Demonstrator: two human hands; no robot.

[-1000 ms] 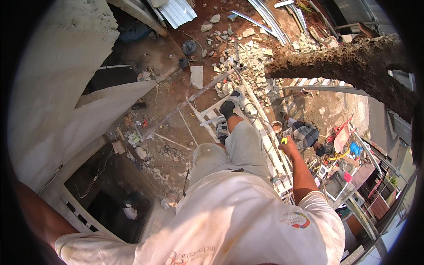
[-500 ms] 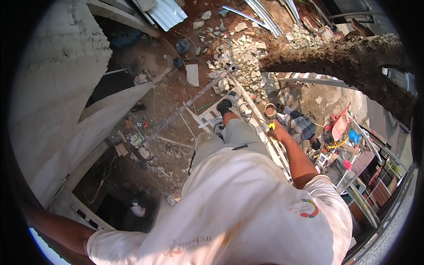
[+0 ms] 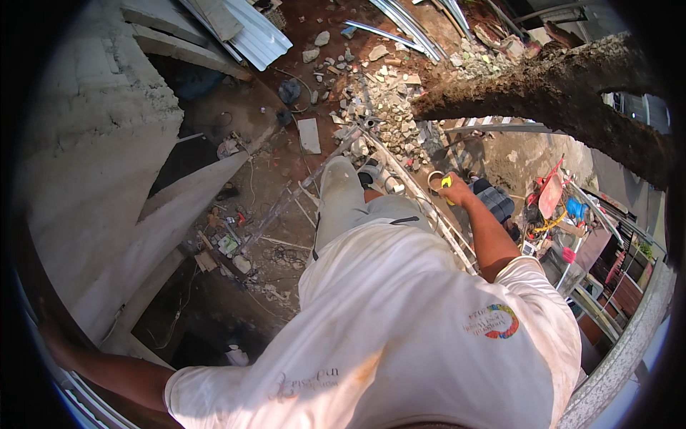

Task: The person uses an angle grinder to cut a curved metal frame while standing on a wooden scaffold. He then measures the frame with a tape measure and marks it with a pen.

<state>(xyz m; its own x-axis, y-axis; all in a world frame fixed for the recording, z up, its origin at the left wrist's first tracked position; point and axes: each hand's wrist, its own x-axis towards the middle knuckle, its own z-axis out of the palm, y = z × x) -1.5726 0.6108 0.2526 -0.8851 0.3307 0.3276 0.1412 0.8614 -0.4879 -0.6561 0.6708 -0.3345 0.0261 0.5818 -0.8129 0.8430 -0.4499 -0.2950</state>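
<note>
1. At the far left edge of the view, the left hand (image 3: 54, 342) is dim and cut by the dark rim; whether its fingers are spread or closed on anything cannot be determined. The forearm reaches out sideways from the white shirt (image 3: 421, 336).
2. Beside that arm stands a pale, rough-surfaced wall (image 3: 93, 193), its upper edge broken.
3. Toward the upper left corner of the ground, a corrugated metal sheet (image 3: 259, 37) lies at a slant. Nearer the centre lies a white rectangular panel (image 3: 309, 136).
4. At centre, one leg of the grey shorts (image 3: 343, 187) is raised at the knee; a shoe (image 3: 369, 171) shows just beside it.
5. Past the far end of the pale frame (image 3: 449, 234), broken rubble (image 3: 391, 111) covers the ground.
6. Off the right edge of the frame, the right hand (image 3: 461, 191) has its fingers closed around a yellow object (image 3: 447, 183). The object's kind cannot be confirmed. A round bucket (image 3: 433, 177) appears just left of it, lower down.
7. Right of this hand, partly hidden by the forearm, a co-worker in checked clothing (image 3: 496, 201) is bent over.
8. Along the right edge of the ground lie a blue bundle (image 3: 576, 208) and mixed materials.
</note>
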